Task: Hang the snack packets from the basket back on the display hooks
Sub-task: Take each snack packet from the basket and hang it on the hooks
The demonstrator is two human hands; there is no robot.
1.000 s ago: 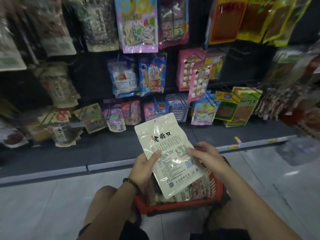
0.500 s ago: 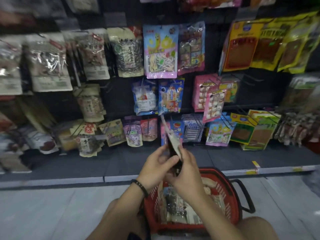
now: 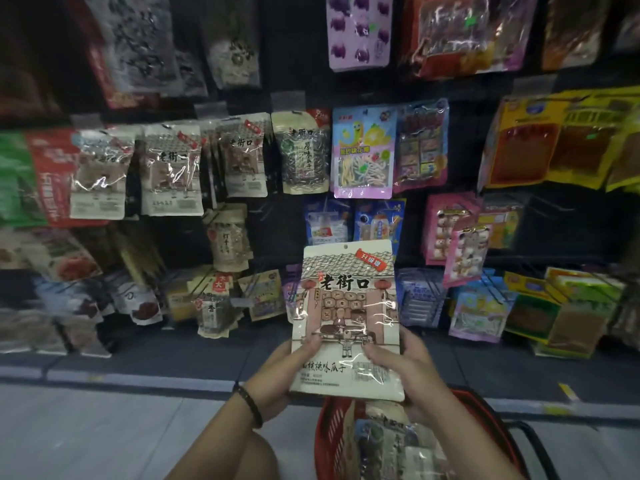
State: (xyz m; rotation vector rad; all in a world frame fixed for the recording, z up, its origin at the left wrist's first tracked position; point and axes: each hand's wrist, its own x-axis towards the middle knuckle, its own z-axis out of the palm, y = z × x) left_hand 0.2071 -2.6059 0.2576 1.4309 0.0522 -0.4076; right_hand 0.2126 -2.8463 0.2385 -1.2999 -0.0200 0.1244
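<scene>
Both hands, left hand (image 3: pixel 280 372) and right hand (image 3: pixel 412 368), grip one packet (image 3: pixel 346 306) upright, unhung; below them the basket (image 3: pixel 325 431) looks far from empty.

The near packet (image 3: pixel 346 306) is cream, printed with a pink-brown shopfront drawing under a grey tiled roof, with black characters and a red corner tag. The basket (image 3: pixel 323 445) is red. The bracelet (image 3: pixel 250 407) is black and beaded. At far right, the hanging packets (image 3: pixel 519 147) are yellow with brown panels.

Both hands up, side by side.
Left hand (image 3: pixel 277 374) and right hand (image 3: pixel 414 372) each pinch one packet (image 3: pixel 346 306) low down, thumbs in front; forearms angle inward.
</scene>
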